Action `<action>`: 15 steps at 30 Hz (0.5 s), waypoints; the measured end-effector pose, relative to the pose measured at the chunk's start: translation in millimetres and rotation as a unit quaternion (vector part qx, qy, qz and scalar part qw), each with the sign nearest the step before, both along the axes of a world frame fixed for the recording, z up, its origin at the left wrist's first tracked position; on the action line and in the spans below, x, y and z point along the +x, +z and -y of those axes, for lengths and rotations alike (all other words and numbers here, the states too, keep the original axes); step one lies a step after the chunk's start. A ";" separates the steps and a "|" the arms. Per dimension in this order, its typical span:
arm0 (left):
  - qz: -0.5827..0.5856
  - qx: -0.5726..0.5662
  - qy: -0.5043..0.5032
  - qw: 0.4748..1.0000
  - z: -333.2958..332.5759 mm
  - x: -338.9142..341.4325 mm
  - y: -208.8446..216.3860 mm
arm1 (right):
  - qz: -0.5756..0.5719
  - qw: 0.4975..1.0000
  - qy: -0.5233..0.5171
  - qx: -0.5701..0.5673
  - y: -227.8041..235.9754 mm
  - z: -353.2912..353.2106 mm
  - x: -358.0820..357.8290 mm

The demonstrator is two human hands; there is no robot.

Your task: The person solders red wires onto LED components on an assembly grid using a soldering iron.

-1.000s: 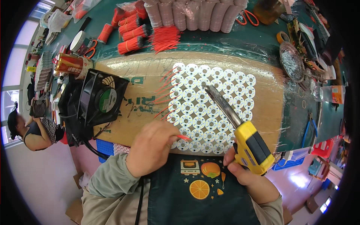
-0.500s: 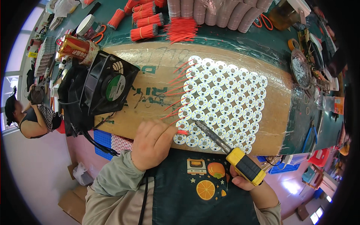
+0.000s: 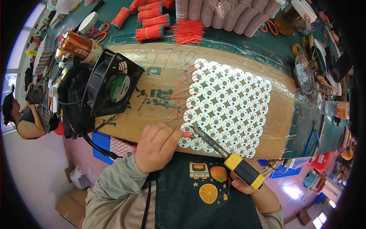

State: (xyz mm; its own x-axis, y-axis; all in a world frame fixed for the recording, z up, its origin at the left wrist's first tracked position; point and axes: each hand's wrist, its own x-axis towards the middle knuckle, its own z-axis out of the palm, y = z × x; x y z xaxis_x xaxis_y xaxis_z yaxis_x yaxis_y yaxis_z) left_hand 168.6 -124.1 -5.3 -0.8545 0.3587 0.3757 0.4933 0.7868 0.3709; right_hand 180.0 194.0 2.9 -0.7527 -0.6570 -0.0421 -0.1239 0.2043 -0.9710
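Observation:
A grid of round white LED boards (image 3: pixel 219 108) with centre holes lies on the cardboard sheet. Thin red wires (image 3: pixel 179 109) stick out leftward from the boards in the left column. My left hand (image 3: pixel 158 147) is closed at the grid's lower left corner, pinching short red wires (image 3: pixel 187 134) whose ends reach over a board. In my right hand (image 3: pixel 244 186) is a soldering iron (image 3: pixel 244 168) with a yellow and black handle. Its dark tip points up and left, close to the wire ends near the lower left boards; whether it touches cannot be made out.
A black fan (image 3: pixel 114 86) stands left of the grid on the cardboard (image 3: pixel 152 110). Behind lie red wire bundles (image 3: pixel 152 32), a loose wire pile (image 3: pixel 188 31) and stacked grey discs (image 3: pixel 225 15). A metal dish (image 3: pixel 304 74) is at right. Another person (image 3: pixel 28 118) sits far left.
The soldering iron has shifted slightly left and down, its tip nearer the wires in my left hand. My left hand stays almost in place. The view has shifted a little.

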 end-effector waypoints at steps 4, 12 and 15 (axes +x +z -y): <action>-0.006 0.003 0.000 1.000 0.7 0.6 -0.7 | 0.017 1.000 0.003 0.002 -1.3 0.7 0.7; -0.009 -0.018 -0.010 1.000 2.9 1.6 -3.7 | -0.015 0.999 -0.021 -0.021 -6.4 3.6 3.7; -0.007 -0.019 -0.011 1.000 3.3 1.3 -3.9 | -0.002 1.000 -0.015 -0.007 -6.1 3.2 3.8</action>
State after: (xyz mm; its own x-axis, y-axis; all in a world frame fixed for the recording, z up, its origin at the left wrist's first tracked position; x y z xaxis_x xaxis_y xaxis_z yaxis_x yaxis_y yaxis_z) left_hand 169.9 -127.5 -9.2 -0.8410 0.3911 0.3738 0.5152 0.7899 0.3327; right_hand 183.8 190.9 -3.2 -0.7722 -0.6348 -0.0293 -0.1226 0.1940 -0.9733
